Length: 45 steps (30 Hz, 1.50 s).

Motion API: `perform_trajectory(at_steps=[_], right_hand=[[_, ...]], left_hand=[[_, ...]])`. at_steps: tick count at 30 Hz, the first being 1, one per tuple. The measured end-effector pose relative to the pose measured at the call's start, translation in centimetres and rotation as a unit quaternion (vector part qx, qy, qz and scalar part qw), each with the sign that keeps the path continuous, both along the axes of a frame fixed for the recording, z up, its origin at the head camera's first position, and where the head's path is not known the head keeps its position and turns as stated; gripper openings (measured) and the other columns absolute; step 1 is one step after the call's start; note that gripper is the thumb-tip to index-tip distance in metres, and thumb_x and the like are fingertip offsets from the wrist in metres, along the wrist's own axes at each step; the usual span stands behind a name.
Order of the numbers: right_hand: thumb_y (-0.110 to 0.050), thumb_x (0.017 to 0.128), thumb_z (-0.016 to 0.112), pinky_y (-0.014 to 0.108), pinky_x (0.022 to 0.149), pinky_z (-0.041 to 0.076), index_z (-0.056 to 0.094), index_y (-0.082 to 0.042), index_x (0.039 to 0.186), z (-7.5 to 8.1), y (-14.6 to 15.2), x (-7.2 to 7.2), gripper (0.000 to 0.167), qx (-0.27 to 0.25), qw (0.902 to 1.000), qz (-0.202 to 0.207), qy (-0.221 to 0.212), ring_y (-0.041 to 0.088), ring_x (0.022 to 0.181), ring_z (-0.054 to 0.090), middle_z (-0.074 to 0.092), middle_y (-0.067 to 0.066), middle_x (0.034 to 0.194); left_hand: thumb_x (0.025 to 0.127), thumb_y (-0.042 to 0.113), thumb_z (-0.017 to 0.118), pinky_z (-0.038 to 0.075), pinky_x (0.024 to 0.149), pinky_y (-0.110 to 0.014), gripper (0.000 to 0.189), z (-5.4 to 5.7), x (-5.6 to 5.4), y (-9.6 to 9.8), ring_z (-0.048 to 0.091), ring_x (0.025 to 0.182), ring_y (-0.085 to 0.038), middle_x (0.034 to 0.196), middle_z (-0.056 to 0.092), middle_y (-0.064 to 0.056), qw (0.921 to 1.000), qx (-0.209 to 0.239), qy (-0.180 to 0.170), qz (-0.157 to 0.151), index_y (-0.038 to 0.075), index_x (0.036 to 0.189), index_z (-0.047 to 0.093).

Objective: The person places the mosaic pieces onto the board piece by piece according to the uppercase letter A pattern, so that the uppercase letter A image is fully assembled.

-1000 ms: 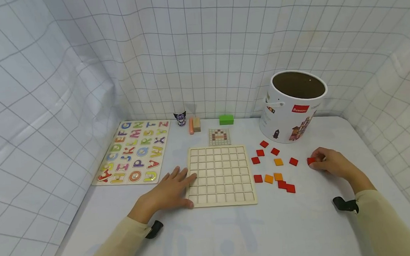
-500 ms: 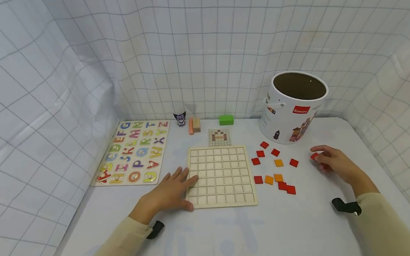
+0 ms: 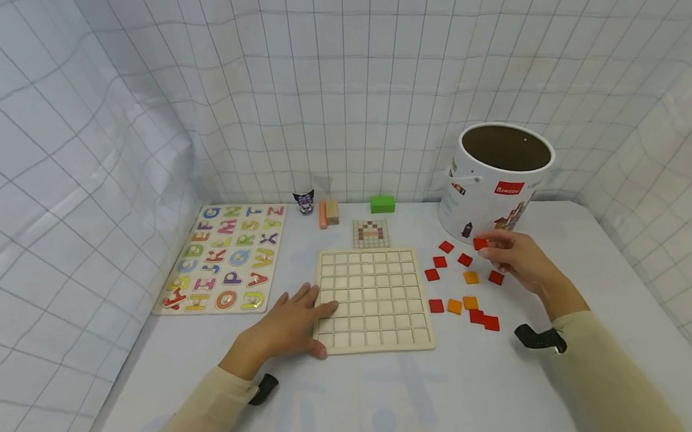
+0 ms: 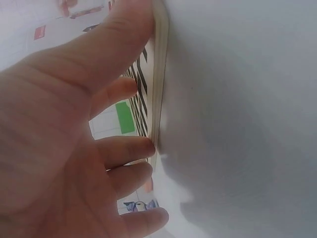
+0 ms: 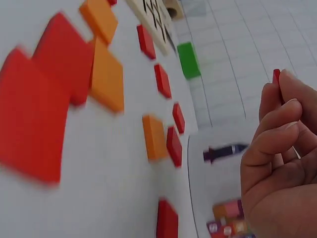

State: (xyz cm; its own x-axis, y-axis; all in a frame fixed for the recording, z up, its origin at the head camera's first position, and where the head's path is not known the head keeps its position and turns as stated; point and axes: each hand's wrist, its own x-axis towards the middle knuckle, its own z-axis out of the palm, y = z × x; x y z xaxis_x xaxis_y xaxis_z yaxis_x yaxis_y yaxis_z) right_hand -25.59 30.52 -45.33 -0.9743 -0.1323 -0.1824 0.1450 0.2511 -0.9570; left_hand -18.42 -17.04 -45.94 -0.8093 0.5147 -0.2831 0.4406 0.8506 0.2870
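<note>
Biggest first: white grid-lined cloth (image 3: 337, 78) hangs at the back and on both sides of my setup, and below it is the white table (image 3: 357, 403). My beige sleeves (image 3: 607, 365) come in from the near edge. A white printed bucket (image 3: 476, 205) with a red label stands upright at the far right. Way over left there's an alphabet puzzle board (image 3: 269, 270) lying flat, its red A sitting kinda crooked at the near left corner. The wooden grid board (image 3: 371, 300) is flat in the middle, right in front of me. My left grip (image 3: 286, 327) is spread out at that board's left side, thumb at the near corner, index finger reaching over the edge, the other fingers just beside it. My right grip (image 3: 518, 258) is pinching one red tile between thumb and finger. Just past the board's far edge is a little pattern card (image 3: 371, 233), with a green block (image 3: 383, 204) behind it, close to the cloth. Left of that you've got a small wooden block (image 3: 332, 212), an orange stick (image 3: 322, 215) right beside it, and a black-and-purple figurine (image 3: 305, 202). Smallest stuff is the tiles: eight loose red ones (image 3: 496, 277) and three orange ones (image 3: 471, 277) scattered on the table right of the grid board, two of the reds touching. The red tile (image 3: 480, 243) I've got is up off the table, in front of the bucket's base.
</note>
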Motion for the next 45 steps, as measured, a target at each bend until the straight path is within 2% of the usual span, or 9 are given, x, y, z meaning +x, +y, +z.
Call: perform_trajectory(at_steps=[7, 11, 14, 17, 23, 25, 28, 33, 45], right_hand=[[-0.023, 0.096, 0.074, 0.026, 0.060, 0.043, 0.056, -0.009, 0.139, -0.4, -8.6, -3.5, 0.049, -0.038, 0.9986, 0.032, -0.016, 0.016, 0.066, 0.048, 0.061, -0.001, 0.085], [-0.020, 0.095, 0.074, 0.026, 0.057, 0.039, 0.056, -0.010, 0.134, -0.5, -11.5, -4.7, 0.044, -0.038, 0.9982, 0.034, -0.031, 0.015, 0.061, 0.046, 0.059, 0.000, 0.077], [-0.020, 0.094, 0.075, 0.026, 0.058, 0.039, 0.058, -0.010, 0.130, -0.8, -13.5, -5.4, 0.041, -0.035, 0.9976, 0.037, -0.047, 0.015, 0.062, 0.046, 0.059, 0.000, 0.077], [-0.016, 0.094, 0.075, 0.026, 0.058, 0.040, 0.059, -0.007, 0.130, -1.2, -15.3, -5.9, 0.041, -0.031, 0.9965, 0.061, -0.049, 0.015, 0.063, 0.047, 0.062, 0.002, 0.081], [-0.013, 0.093, 0.073, 0.027, 0.052, 0.033, 0.062, -0.005, 0.126, -1.6, -18.0, -6.5, 0.036, 0.033, 0.9924, 0.117, -0.019, 0.013, 0.055, 0.041, 0.062, 0.004, 0.085], [-0.013, 0.092, 0.075, 0.027, 0.053, 0.035, 0.064, -0.006, 0.123, -1.6, -18.7, -6.5, 0.033, 0.057, 0.9904, 0.125, -0.008, 0.014, 0.056, 0.041, 0.061, 0.005, 0.086], [-0.013, 0.090, 0.078, 0.030, 0.062, 0.042, 0.066, -0.007, 0.117, -1.7, -19.5, -6.6, 0.030, 0.093, 0.9867, 0.133, 0.004, 0.018, 0.068, 0.048, 0.063, 0.006, 0.093], [-0.014, 0.088, 0.080, 0.035, 0.080, 0.046, 0.070, -0.010, 0.113, -1.8, -20.4, -6.5, 0.028, 0.152, 0.9805, 0.124, 0.009, 0.025, 0.090, 0.054, 0.064, 0.009, 0.102], [-0.014, 0.087, 0.079, 0.035, 0.075, 0.046, 0.069, -0.012, 0.112, -1.9, -21.5, -6.0, 0.027, 0.214, 0.9704, 0.108, 0.029, 0.024, 0.087, 0.054, 0.063, 0.007, 0.101]], left_hand=[[0.073, 0.050, 0.086, 0.014, 0.118, -0.068, 0.093, 0.2, 0.0, -0.4, 0.015, 0.156, -0.039, 0.166, 0.027, -0.020, 0.9997, -0.020, 0.003, 0.013, 0.028, 0.154, 0.047], [0.074, 0.051, 0.085, 0.013, 0.118, -0.069, 0.094, 0.2, -0.1, 0.1, 0.013, 0.156, -0.039, 0.166, 0.026, -0.020, 0.9999, -0.013, 0.004, 0.004, 0.025, 0.156, 0.045], [0.074, 0.051, 0.085, 0.013, 0.118, -0.069, 0.095, 0.2, -0.1, 0.5, 0.014, 0.156, -0.039, 0.166, 0.027, -0.020, 0.9999, -0.016, 0.005, 0.003, 0.024, 0.156, 0.045], [0.073, 0.052, 0.085, 0.013, 0.118, -0.069, 0.095, 0.1, -0.1, 0.6, 0.014, 0.156, -0.038, 0.166, 0.026, -0.019, 0.9997, -0.022, 0.007, 0.006, 0.025, 0.156, 0.045], [0.072, 0.052, 0.086, 0.012, 0.117, -0.071, 0.095, 0.1, -0.2, 0.7, 0.015, 0.155, -0.040, 0.166, 0.028, -0.019, 0.9995, -0.027, 0.017, 0.005, 0.026, 0.155, 0.046], [0.072, 0.053, 0.086, 0.011, 0.117, -0.072, 0.095, 0.1, -0.2, 0.6, 0.015, 0.155, -0.040, 0.165, 0.029, -0.019, 0.9994, -0.027, 0.020, 0.004, 0.027, 0.155, 0.046], [0.072, 0.053, 0.086, 0.012, 0.116, -0.072, 0.095, 0.0, -0.2, 0.6, 0.015, 0.155, -0.041, 0.165, 0.029, -0.019, 0.9995, -0.024, 0.020, 0.004, 0.026, 0.154, 0.047], [0.073, 0.052, 0.085, 0.013, 0.116, -0.072, 0.094, 0.1, -0.1, 0.6, 0.015, 0.155, -0.042, 0.165, 0.028, -0.020, 0.9997, -0.017, 0.013, 0.008, 0.026, 0.155, 0.046], [0.073, 0.051, 0.086, 0.014, 0.115, -0.073, 0.093, 0.2, 0.0, 0.5, 0.017, 0.155, -0.042, 0.165, 0.029, -0.020, 0.9997, -0.021, 0.015, 0.006, 0.026, 0.154, 0.047]])
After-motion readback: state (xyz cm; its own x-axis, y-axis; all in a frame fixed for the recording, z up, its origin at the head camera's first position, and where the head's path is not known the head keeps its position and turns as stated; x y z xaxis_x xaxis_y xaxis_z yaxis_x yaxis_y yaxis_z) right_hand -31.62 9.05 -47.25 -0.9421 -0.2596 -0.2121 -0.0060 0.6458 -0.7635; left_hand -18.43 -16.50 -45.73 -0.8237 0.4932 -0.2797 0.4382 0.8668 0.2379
